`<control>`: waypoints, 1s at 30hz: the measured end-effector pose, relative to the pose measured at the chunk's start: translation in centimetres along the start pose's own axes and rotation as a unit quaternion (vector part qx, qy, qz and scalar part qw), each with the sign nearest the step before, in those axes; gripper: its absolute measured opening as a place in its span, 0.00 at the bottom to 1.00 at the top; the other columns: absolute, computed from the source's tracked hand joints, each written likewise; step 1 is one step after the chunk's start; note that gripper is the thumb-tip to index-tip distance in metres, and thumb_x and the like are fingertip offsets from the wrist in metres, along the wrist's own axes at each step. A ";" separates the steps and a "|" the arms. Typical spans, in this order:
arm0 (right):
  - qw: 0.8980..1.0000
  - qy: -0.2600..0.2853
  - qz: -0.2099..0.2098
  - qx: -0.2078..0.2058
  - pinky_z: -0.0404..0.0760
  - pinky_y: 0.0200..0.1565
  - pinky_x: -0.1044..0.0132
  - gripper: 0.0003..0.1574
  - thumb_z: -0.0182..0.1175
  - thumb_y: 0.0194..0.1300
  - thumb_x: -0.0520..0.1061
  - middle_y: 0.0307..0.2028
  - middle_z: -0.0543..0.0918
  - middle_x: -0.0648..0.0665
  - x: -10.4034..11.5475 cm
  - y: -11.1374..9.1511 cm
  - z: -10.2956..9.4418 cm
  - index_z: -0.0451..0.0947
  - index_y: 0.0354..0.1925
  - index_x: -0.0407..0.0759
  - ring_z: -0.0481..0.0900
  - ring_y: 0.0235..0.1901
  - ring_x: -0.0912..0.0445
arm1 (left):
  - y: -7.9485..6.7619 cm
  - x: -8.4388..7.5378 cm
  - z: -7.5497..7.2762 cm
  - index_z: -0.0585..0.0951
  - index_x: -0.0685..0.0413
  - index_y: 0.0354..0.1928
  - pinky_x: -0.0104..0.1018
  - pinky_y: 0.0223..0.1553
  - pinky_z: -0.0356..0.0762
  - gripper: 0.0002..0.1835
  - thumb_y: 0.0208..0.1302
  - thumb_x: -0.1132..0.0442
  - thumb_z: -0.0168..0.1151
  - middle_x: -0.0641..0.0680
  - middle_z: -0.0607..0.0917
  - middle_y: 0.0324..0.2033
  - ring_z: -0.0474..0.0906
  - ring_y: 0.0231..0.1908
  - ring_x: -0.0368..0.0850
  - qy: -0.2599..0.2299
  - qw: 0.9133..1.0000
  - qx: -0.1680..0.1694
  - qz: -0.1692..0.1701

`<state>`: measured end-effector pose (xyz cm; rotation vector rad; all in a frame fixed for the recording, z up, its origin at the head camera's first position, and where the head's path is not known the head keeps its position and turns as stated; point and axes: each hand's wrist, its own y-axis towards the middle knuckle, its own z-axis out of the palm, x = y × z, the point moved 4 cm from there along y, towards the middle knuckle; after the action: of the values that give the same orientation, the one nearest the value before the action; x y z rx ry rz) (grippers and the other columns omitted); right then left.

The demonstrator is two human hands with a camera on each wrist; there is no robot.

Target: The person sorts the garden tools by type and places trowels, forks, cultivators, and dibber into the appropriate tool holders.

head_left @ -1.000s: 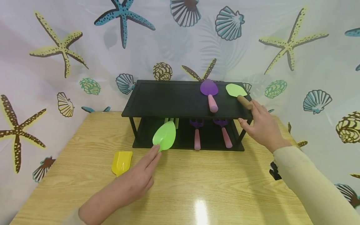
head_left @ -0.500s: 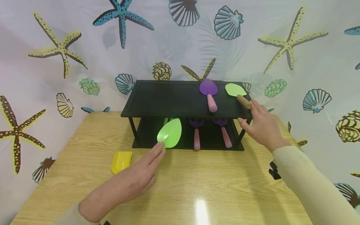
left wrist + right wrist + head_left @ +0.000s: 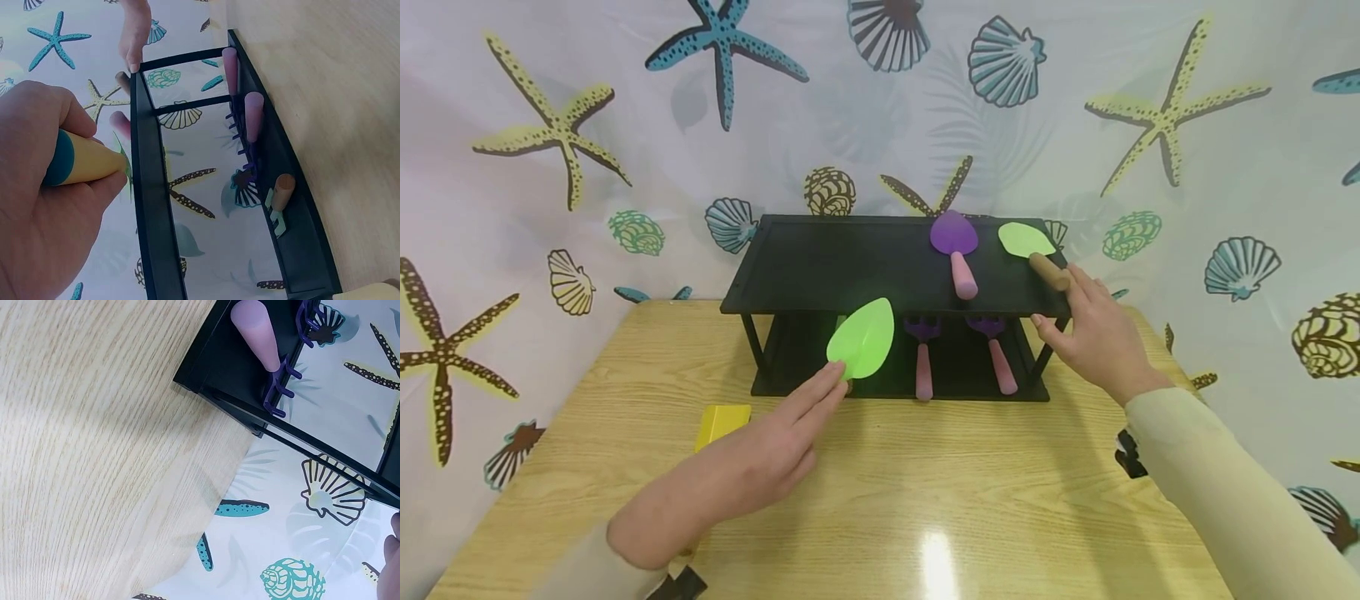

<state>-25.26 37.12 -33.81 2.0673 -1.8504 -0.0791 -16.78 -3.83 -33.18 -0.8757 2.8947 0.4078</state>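
Observation:
My left hand (image 3: 767,458) grips a green trowel (image 3: 862,342) by its tan handle, whose teal end shows in the left wrist view (image 3: 59,159). The trowel's leaf-shaped blade is raised in front of the black two-tier rack (image 3: 842,262), near its upper front edge. My right hand (image 3: 1097,333) holds the rack's right front corner, fingers along the side and thumb by the leg. Beside those fingers is the wooden handle of another green trowel (image 3: 1025,240) lying on the top shelf. A purple trowel (image 3: 954,233) with a pink handle lies to its left.
On the lower shelf are two purple hand forks with pink handles (image 3: 923,371) (image 3: 1002,367), and a pale green fork with a wooden handle (image 3: 284,190). A yellow shovel (image 3: 722,421) lies on the wooden table (image 3: 1000,500), partly behind my left forearm. A patterned curtain (image 3: 865,108) hangs behind.
My left hand has moved right and upward with the green trowel, bringing its blade up toward the top shelf's front edge. My right hand has stayed at the rack's corner.

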 end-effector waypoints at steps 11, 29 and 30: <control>1.000 0.003 0.001 -0.004 0.57 0.70 0.32 0.55 0.51 0.70 0.66 0.76 0.53 0.29 -0.4 -0.1 0.1 0.51 0.74 0.27 0.54 0.72 0.29 | 4.0 2.5 -0.8 0.58 0.68 0.73 0.46 0.69 0.66 0.31 0.70 0.70 0.48 0.61 0.51 0.78 0.53 0.77 0.54 -0.037 0.998 -0.014 -0.045; 1.000 0.007 0.000 -0.004 0.57 0.69 0.31 0.54 0.53 0.69 0.65 0.76 0.53 0.30 -0.1 -0.1 0.1 0.52 0.74 0.27 0.55 0.72 0.28 | 11.7 6.4 -1.9 0.54 0.71 0.74 0.50 0.74 0.58 0.31 0.73 0.67 0.45 0.65 0.49 0.77 0.49 0.77 0.56 -0.056 0.993 0.019 -0.107; 1.000 0.008 0.001 -0.002 0.57 0.69 0.31 0.55 0.52 0.69 0.66 0.76 0.53 0.30 -0.1 -0.1 0.2 0.52 0.74 0.27 0.54 0.72 0.28 | 12.1 6.6 -2.0 0.54 0.71 0.74 0.49 0.74 0.57 0.31 0.73 0.67 0.45 0.65 0.50 0.77 0.49 0.77 0.56 -0.056 0.992 0.021 -0.110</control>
<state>-25.19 37.17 -34.02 2.0572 -1.8413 -0.0660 -28.97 1.81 -29.62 -1.1118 2.6584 0.3606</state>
